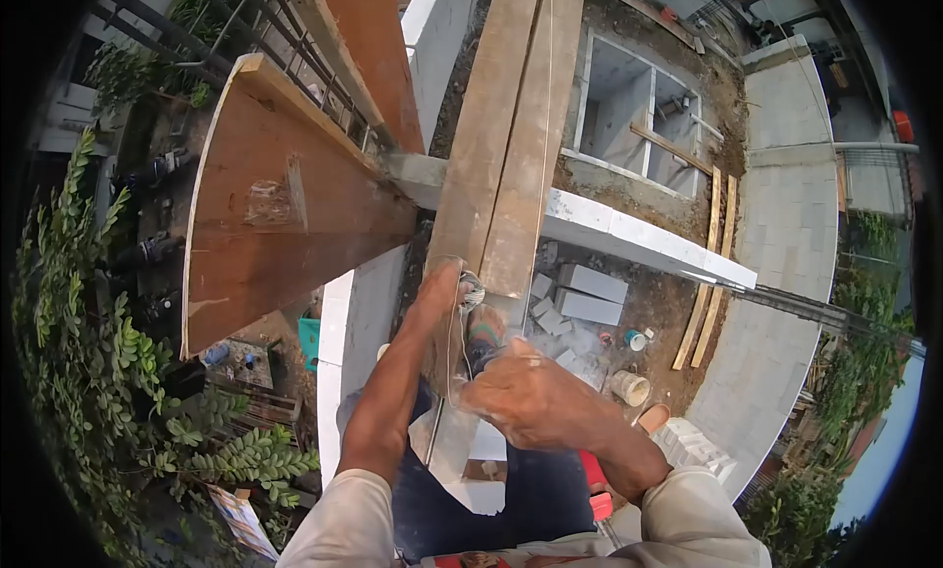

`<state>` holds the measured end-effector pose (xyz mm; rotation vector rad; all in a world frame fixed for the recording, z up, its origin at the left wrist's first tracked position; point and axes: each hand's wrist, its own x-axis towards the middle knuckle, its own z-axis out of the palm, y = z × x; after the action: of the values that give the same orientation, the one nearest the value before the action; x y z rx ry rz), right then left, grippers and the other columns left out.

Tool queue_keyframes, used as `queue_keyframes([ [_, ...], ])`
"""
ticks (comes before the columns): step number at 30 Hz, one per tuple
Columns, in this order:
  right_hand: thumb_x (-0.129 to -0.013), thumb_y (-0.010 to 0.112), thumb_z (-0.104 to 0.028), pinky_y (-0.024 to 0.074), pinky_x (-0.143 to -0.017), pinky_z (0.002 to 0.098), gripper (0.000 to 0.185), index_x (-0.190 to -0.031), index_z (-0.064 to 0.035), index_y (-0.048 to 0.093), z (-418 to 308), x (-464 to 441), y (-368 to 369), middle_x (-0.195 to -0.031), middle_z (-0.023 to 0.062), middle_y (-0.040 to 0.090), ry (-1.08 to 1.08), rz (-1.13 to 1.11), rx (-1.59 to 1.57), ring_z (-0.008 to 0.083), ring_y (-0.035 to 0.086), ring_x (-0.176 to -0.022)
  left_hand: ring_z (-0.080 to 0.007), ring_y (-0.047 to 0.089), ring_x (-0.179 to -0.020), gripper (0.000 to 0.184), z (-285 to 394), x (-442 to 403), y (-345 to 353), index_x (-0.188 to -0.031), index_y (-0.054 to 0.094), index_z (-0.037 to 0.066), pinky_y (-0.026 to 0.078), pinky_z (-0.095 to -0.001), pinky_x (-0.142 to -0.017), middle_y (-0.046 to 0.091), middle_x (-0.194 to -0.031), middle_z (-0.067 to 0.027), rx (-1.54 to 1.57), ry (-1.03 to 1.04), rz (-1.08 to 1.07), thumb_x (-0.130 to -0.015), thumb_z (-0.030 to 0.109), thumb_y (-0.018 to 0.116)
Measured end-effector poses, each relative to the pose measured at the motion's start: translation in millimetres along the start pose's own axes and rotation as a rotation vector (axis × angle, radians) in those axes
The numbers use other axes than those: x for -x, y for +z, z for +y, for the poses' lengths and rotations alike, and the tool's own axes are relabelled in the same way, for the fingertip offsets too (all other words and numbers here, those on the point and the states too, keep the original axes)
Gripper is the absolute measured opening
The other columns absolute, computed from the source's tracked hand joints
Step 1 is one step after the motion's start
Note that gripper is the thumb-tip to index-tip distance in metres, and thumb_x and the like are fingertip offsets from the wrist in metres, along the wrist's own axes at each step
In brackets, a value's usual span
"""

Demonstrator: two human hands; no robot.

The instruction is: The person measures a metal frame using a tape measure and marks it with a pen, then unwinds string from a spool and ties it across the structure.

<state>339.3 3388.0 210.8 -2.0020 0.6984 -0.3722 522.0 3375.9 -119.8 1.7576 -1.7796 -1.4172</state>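
My left hand [450, 285] is closed around a small roll of string [472, 290] above the near end of the wooden planks. A thin line [450, 357] hangs in a loop from it toward my other hand. My right hand [516, 391] is closed in a fist, nearer to me and to the right; what its fingers hold is too small to make out. Beneath my hands, the long planks [511, 165] run away from me. One of my feet [485, 324] shows between the hands.
Brown formwork panels [285, 210] stand at the left beside metal bars. White block walls [648, 236] cross below. Loose blocks [589, 298], a bucket [630, 387] and long timber strips [711, 273] lie lower on the right. Leafy branches [108, 372] fill the far left.
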Motion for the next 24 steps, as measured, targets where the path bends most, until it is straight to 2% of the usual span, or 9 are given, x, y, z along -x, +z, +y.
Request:
queue_keyframes([
  [1, -0.08, 0.069, 0.0, 0.0407, -0.076, 0.0417, 0.017, -0.095, -0.0066, 0.063, 18.1, 0.9, 8.0, -0.077, 0.006, 0.058, -0.001, 0.006, 0.006, 0.0269, 0.064, -0.078, -0.049, 0.066, -0.115, 0.035, -15.9, -24.7, 12.7, -0.118, 0.064, -0.003, 0.053, -0.0548, -0.096, 0.069, -0.115, -0.0283, -0.032, 0.034, -0.088, -0.092, 0.016, 0.079],
  [5, -0.081, 0.069, -0.002, 0.0408, -0.077, 0.0415, 0.021, -0.101, -0.0069, 0.063, 91.3, 7.6, 52.8, -0.08, 0.0058, 0.059, -0.046, -0.038, -0.01, 0.0264, 0.064, -0.08, -0.0506, 0.065, -0.115, 0.033, -60.8, -95.7, 56.0, -0.115, 0.063, -0.004, 0.052, -0.0563, -0.096, 0.068, -0.115, -0.0304, -0.053, 0.042, -0.1, -0.094, 0.018, 0.077],
  [7, -0.082, 0.069, -0.002, 0.0407, -0.077, 0.0413, 0.023, -0.104, -0.007, 0.063, 121.4, 11.1, 72.9, -0.081, 0.0058, 0.059, -0.082, -0.016, 0.005, 0.0261, 0.064, -0.081, -0.0469, 0.066, -0.116, 0.039, -73.6, -120.8, 64.8, -0.125, 0.066, -0.004, 0.052, -0.0518, -0.101, 0.07, -0.117, -0.0274, -0.221, 0.11, -0.123, -0.096, 0.02, 0.076],
  [12, -0.082, 0.071, -0.005, 0.039, -0.079, 0.043, 0.026, -0.106, -0.007, 0.063, 181.5, 16.7, 105.8, -0.081, 0.0069, 0.06, -0.173, -0.035, 0.057, 0.0283, 0.063, -0.08, -0.046, 0.063, -0.117, 0.035, -104.4, -163.5, 84.3, -0.124, 0.067, -0.001, 0.051, -0.0516, -0.101, 0.067, -0.12, -0.0257, -0.175, 0.26, -0.027, -0.099, 0.023, 0.073],
  [15, -0.081, 0.072, -0.006, 0.0386, -0.08, 0.0436, 0.027, -0.106, -0.0071, 0.063, 198.8, 12.5, 118.7, -0.08, 0.0079, 0.06, -0.217, -0.036, 0.105, 0.0304, 0.063, -0.077, -0.0456, 0.061, -0.119, 0.033, -106.3, -166.2, 86.8, -0.12, 0.068, 0.0, 0.05, -0.0523, -0.1, 0.063, -0.122, -0.0242, -0.157, 0.267, 0.022, -0.101, 0.027, 0.072],
  [18, -0.08, 0.073, -0.006, 0.0388, -0.08, 0.0432, 0.028, -0.106, -0.0072, 0.062, 202.0, 7.9, 128.0, -0.079, 0.0085, 0.06, -0.258, -0.018, 0.149, 0.0322, 0.062, -0.075, -0.0463, 0.061, -0.118, 0.033, -114.6, -162.5, 81.8, -0.119, 0.067, -0.001, 0.051, -0.0521, -0.1, 0.062, -0.12, -0.0243, -0.179, 0.367, 0.046, -0.1, 0.025, 0.072],
  [20, -0.08, 0.073, -0.006, 0.0391, -0.08, 0.043, 0.028, -0.106, -0.007, 0.063, 197.3, 5.8, 127.8, -0.079, 0.0087, 0.061, -0.255, -0.046, 0.213, 0.0323, 0.062, -0.075, -0.0467, 0.061, -0.116, 0.032, -121.9, -162.6, 78.6, -0.121, 0.065, -0.002, 0.051, -0.0514, -0.101, 0.062, -0.116, -0.0242, -0.283, 0.517, 0.077, -0.098, 0.019, 0.072],
  [24, -0.081, 0.072, -0.006, 0.04, -0.081, 0.0425, 0.024, -0.103, -0.0063, 0.062, 193.4, 2.3, 136.0, -0.079, 0.0095, 0.062, -0.239, -0.072, 0.33, 0.0329, 0.062, -0.073, -0.0484, 0.065, -0.116, 0.022, -135.5, -170.0, 64.3, -0.116, 0.068, 0.0, 0.055, -0.0536, -0.099, 0.066, -0.115, -0.0246, -0.336, 0.544, 0.085, -0.097, 0.01, 0.069],
])
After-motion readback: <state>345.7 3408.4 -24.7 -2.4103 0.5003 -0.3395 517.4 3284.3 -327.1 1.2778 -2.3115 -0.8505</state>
